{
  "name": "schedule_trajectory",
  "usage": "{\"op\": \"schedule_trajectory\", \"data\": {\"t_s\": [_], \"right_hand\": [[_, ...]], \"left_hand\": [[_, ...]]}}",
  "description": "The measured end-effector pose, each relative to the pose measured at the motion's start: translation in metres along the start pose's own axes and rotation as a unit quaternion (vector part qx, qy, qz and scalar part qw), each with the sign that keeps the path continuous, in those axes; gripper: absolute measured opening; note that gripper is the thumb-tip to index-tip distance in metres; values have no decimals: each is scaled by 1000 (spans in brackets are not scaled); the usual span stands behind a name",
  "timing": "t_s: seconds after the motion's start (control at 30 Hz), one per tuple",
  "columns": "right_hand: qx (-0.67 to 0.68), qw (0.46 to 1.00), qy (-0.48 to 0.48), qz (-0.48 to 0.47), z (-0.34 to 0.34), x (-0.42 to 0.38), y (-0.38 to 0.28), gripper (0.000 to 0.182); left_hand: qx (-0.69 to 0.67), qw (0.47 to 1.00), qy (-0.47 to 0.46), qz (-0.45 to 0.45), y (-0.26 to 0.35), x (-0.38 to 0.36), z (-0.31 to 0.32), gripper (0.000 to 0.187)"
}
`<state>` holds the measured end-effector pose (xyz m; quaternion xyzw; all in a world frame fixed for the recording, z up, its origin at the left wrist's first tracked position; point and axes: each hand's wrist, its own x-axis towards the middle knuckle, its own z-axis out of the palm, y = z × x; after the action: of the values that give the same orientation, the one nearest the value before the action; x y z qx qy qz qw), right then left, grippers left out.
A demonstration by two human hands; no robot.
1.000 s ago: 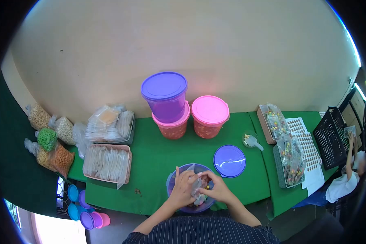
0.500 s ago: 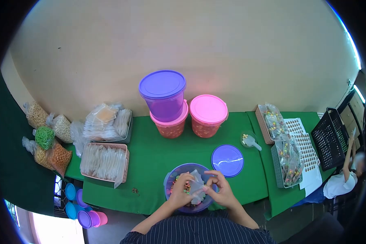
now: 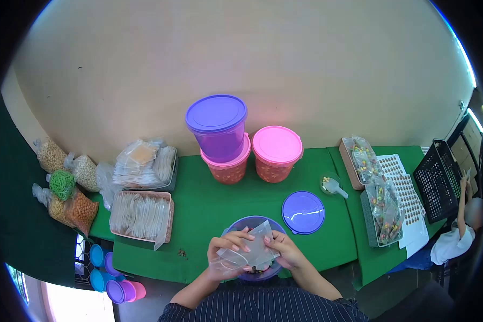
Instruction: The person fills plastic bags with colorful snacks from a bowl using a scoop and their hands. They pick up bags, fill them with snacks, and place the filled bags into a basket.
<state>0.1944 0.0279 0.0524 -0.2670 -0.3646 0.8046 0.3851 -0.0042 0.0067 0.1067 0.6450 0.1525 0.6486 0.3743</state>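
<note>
A translucent plastic pouch point(image 3: 261, 242) is held up between my two hands, over a purple tub point(image 3: 245, 221). My left hand point(image 3: 225, 253) is closed around its left side, with the fingers lying across the front. On the other side, my right hand point(image 3: 287, 252) pinches the pouch's upper right edge. Most of what lies in the tub is hidden behind the pouch and hands; a few dark and coloured pieces show near its front rim. Right of the tub lies a round purple lid point(image 3: 303, 212).
Lidded tubs stand by the wall, one purple point(image 3: 220, 139) stacked on a pink one. A basket of flat pouches point(image 3: 139, 217) is at left, beside snack bags point(image 3: 83, 209). At right are a scoop point(image 3: 335, 188), filled packets point(image 3: 385, 209), sticker sheets point(image 3: 405, 193), a black crate point(image 3: 434, 177) and another person point(image 3: 451, 244).
The pouch has been raised out of the tub and now spreads flatter between my hands. My left hand has moved left and down, and its fingers have reached across the pouch.
</note>
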Motion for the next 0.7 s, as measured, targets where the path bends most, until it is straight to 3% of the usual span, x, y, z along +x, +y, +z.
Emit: {"op": "schedule_trajectory", "data": {"t_s": [0.07, 0.2, 0.27, 0.3, 0.4, 0.47, 0.5, 0.57, 0.6, 0.63, 0.7], "right_hand": [[96, 995, -25, 30, -5, 1, 9, 24], [44, 999, 19, -12, 14, 0, -2, 24], [37, 999, 11, -31, 9, 0, -2, 29], [37, 999, 11, -30, 12, -2, -5, 29], [114, 993, -23, -4, 20, -3, -11, 38], [235, 968, -65, 51, 20, 1, 1, 42], [236, 968, -65, 52, 19, 1, 7, 42], [43, 994, 47, 90, 15, 4, 19, 41], [-54, 998, -8, 22, 18, 8, 15, 53], [-52, 998, -9, 23, 25, 7, 12, 53], [-128, 959, -42, -249, 46, 1, -7, 77]], "left_hand": [[-33, 999, 32, -22, 0, -1, 3, 60], [-31, 998, 57, -17, 1, 2, 1, 57], [6, 1000, -26, 2, 6, 4, -1, 52], [6, 1000, -25, 1, 8, 2, 1, 52], [4, 1000, -18, -4, 11, -4, 3, 48], [-18, 999, 17, 23, 14, -5, 4, 51], [-18, 999, 17, 22, 17, -5, 4, 51], [-59, 994, 87, 16, 23, -4, 3, 53], [-57, 994, 88, 17, 26, -2, 0, 53], [-30, 996, 86, 1, 28, 0, -4, 53], [-11, 997, 77, -17, 29, 0, -7, 53]]}}
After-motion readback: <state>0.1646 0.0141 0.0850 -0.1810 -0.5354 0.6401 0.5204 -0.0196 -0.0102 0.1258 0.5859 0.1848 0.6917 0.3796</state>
